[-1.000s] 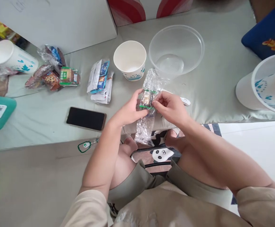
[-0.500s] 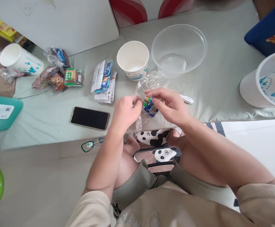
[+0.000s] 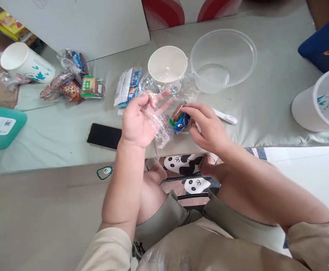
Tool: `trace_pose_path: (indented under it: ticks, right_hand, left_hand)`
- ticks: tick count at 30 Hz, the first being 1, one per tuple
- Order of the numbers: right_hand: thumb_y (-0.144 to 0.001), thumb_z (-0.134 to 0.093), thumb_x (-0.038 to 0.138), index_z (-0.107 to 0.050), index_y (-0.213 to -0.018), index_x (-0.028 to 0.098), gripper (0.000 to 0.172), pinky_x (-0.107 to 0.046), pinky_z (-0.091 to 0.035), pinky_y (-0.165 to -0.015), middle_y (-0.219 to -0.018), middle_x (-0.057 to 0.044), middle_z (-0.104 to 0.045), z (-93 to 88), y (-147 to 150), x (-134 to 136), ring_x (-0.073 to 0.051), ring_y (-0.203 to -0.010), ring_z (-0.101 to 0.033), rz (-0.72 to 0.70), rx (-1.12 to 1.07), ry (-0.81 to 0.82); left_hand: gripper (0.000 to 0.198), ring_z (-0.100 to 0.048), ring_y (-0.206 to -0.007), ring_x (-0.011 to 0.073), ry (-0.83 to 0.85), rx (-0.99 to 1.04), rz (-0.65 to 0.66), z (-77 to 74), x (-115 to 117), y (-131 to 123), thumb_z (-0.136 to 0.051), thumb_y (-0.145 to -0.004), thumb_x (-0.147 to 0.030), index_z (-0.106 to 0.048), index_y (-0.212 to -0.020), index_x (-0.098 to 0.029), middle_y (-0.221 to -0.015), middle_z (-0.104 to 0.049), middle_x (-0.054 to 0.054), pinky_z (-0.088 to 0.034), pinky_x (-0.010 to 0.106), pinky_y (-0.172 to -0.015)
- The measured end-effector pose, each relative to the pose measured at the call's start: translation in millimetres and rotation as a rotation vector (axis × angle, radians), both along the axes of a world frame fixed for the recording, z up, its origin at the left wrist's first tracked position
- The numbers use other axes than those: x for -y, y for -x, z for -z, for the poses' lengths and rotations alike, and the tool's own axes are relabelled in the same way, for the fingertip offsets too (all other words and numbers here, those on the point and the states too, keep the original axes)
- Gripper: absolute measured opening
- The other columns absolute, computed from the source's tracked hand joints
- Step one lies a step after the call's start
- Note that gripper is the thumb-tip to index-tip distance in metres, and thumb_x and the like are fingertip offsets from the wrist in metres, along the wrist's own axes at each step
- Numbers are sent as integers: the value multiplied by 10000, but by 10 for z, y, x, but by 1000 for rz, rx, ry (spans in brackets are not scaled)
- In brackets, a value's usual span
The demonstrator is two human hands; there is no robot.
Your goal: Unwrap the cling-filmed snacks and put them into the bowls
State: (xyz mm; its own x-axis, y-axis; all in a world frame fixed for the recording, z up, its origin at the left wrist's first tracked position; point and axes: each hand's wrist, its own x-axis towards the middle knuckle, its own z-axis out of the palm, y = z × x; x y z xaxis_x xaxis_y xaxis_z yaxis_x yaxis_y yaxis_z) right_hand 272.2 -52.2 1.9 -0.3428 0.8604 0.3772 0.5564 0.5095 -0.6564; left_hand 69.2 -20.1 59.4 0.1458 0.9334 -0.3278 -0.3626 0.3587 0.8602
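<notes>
A crinkled clear plastic bag spreads around my left hand. The thumb and forefinger of that hand close on its film, while the other fingers stretch out behind it. My right hand has its fingertips and thumb around small wrapped snack packets, blue, green and brown, at the bag's right side. Whether the packets lie inside the bag or against it I cannot tell. Just behind the hands stands a white paper bowl, with clear film across its front.
A clear plastic tub stands behind, right of the bowl. A white-handled tool lies by my right hand. To the left are a phone, flat packets, wrapped snacks and a tipped paper cup. A white bucket stands right.
My left hand has turned from a closed, palm-down pose to palm-up with fingers spread, pulling the plastic film left and up. The right hand has shifted slightly, staying at the packets.
</notes>
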Motion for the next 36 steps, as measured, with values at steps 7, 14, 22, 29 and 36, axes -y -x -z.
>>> trace_pose_path:
  ticks: [7, 14, 22, 29, 36]
  right_hand:
    - [-922, -569, 300, -501, -1499, 278, 582, -571, -484, -1130, -1568, -157, -433, 37, -21, 69, -341, -1450, -468, 51, -159, 279]
    - [-832, -724, 626, -440, -1455, 319, 750, -553, -432, -1187, -1645, -124, -369, 154, 137, 28, -332, -1498, -408, 161, -627, 581]
    - [-717, -799, 481, -434, -1301, 330, 705, -380, -582, -878, -1141, -11, -651, -34, 222, -44, -186, -974, -658, 70, -1138, 977]
    - [-710, -723, 272, -429, -1369, 386, 731, -358, -623, -688, -1163, 13, -628, -138, 352, 31, -160, -831, -626, 24, -1327, 1315]
    - [-673, -702, 181, -400, -1348, 452, 787, -373, -668, -786, -1224, 47, -594, -59, 309, -7, -135, -920, -657, 105, -1360, 1277]
  left_hand:
    - [301, -636, -1323, 350, -173, -150, 35, -82, 18, 53, -514, -884, -520, -600, -844, -235, -1198, -730, 35, -590, 527, -923]
    - [288, -568, -1425, 299, -153, 239, 159, -133, 87, -95, -571, -885, -443, -549, -707, -217, -1319, -703, -82, -509, 510, -1114]
    - [242, -507, -1484, 309, -165, 185, 143, -101, 147, -226, -496, -885, -497, -613, -830, -292, -1358, -674, -68, -569, 499, -1037]
    - [489, -338, -1586, 284, -224, -126, 109, -87, 116, -275, -390, -859, -762, -609, -1097, -395, -1533, -556, -103, -527, 479, -1098]
    - [443, -269, -1620, 298, -349, -142, -144, -147, 90, 80, -550, -791, -784, -670, -1094, -484, -1308, -695, -86, -490, 471, -1152]
